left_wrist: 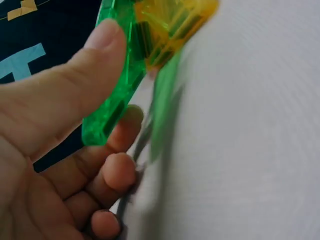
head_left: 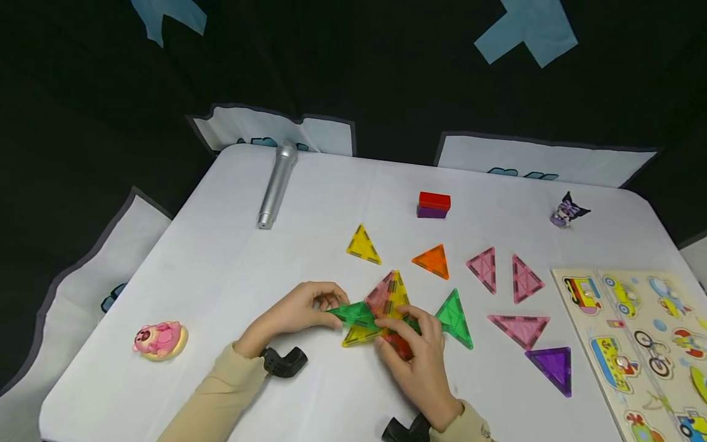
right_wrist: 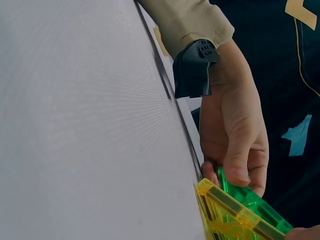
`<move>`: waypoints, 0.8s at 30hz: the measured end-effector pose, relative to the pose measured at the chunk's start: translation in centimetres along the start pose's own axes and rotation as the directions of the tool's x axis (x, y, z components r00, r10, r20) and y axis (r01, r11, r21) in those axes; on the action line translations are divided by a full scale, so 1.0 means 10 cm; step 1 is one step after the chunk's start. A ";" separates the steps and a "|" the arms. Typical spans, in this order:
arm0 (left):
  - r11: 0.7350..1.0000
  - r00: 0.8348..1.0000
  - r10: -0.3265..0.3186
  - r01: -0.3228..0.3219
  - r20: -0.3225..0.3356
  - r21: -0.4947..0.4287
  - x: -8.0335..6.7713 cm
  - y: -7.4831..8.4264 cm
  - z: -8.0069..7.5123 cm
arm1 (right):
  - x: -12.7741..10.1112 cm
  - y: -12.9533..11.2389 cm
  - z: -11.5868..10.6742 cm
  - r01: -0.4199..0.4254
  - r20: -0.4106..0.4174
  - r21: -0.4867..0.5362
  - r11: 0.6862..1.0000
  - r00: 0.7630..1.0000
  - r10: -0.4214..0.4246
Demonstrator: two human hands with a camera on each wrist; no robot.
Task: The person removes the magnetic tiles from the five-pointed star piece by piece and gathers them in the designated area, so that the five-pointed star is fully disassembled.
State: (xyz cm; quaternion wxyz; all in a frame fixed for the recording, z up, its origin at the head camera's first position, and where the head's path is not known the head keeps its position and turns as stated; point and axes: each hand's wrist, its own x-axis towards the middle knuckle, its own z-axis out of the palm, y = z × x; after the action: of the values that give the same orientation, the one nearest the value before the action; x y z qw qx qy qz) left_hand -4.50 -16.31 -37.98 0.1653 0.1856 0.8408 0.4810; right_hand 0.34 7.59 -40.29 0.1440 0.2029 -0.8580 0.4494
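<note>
A cluster of joined magnetic triangle tiles [head_left: 386, 304], pink, yellow and red, stands partly raised off the white table [head_left: 221, 258]. My left hand [head_left: 330, 305] pinches a green triangle tile [head_left: 350, 314] at the cluster's left side. In the left wrist view my thumb presses on this green tile [left_wrist: 115, 85], which meets a yellow tile [left_wrist: 170, 25]. My right hand [head_left: 405, 326] grips the cluster from the near right, fingers curled over its red and yellow tiles. The right wrist view shows the left hand [right_wrist: 235, 145] behind the yellow tile [right_wrist: 225, 212] and green tile [right_wrist: 255, 202].
Loose triangles lie around: yellow [head_left: 363, 245], orange [head_left: 432, 261], green [head_left: 454, 319], three pink ones [head_left: 519, 328], purple [head_left: 552, 367]. A silver microphone [head_left: 278, 184], a red-purple block [head_left: 433, 205], a small figure [head_left: 567, 210], a pink toy [head_left: 160, 339] and a vehicle puzzle board [head_left: 641, 350] ring the table.
</note>
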 end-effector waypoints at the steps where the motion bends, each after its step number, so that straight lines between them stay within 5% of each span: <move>1: 1.000 1.000 -0.008 0.008 0.006 -0.010 0.00 0.00 0.00 | 0.00 0.00 0.00 -0.001 -0.003 0.001 1.000 1.000 0.001; 12: 0.973 0.999 -0.047 0.050 0.018 -0.224 -0.01 -0.09 -0.05 | 0.00 0.00 0.00 0.011 -0.009 0.016 1.000 1.000 -0.011; 24: 0.940 0.992 0.056 -0.015 0.111 -0.341 -0.03 -0.08 -0.08 | -0.02 0.01 -0.02 -0.006 0.017 0.062 0.998 1.000 0.005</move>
State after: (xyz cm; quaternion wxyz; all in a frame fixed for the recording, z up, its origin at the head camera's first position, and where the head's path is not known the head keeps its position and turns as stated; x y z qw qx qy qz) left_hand -4.67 -17.42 -38.23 0.2360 0.1977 0.7306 0.6095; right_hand 0.49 7.81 -40.33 0.1290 0.2088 -0.8453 0.4746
